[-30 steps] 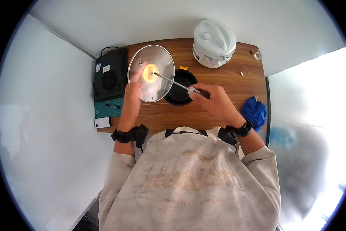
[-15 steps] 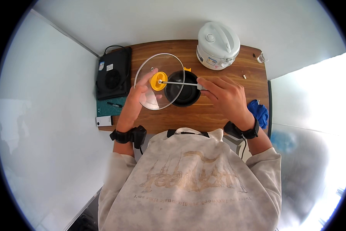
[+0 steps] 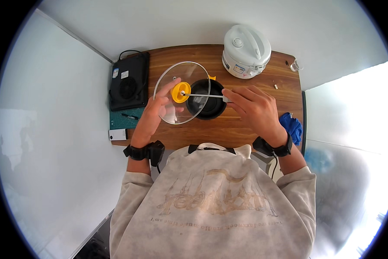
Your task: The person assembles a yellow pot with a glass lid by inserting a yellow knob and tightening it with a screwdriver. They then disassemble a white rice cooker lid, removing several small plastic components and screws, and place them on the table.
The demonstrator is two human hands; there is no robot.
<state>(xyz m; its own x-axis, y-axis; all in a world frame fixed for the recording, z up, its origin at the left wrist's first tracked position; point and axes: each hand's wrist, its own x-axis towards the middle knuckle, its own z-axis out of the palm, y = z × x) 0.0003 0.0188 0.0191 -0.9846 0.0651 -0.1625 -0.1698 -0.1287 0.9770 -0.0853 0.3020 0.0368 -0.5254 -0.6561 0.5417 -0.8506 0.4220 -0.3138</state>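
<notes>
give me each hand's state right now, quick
Left hand: holding the clear glass lid.
Right hand: closed on the screwdriver, its tip at the lid's yellow knob.

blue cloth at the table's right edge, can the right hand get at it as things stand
Probably yes: the blue cloth lies just right of the right hand, nothing visibly between them, though the screwdriver in that hand may need putting down first.
</notes>
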